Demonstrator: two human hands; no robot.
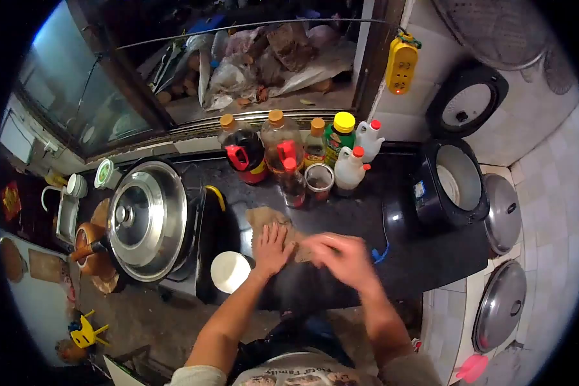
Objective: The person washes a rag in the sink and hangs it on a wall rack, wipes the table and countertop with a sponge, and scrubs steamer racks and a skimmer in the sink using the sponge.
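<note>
A tan-brown cloth lies crumpled on the black countertop in front of me. My left hand rests flat on it with the fingers stretched out. At the cloth's right end is my right hand, slightly blurred, its fingers curled and closed on the cloth's edge. Just left of my left wrist stands a white bowl, close to the counter's front edge. Beyond the cloth are a small red-capped bottle and a glass jar with dark contents.
Sauce bottles line the back by the window. A lidded steel pot stands left on the stove. To the right are an open rice cooker, a blue-ended cable and large metal lids. A yellow stool is on the floor.
</note>
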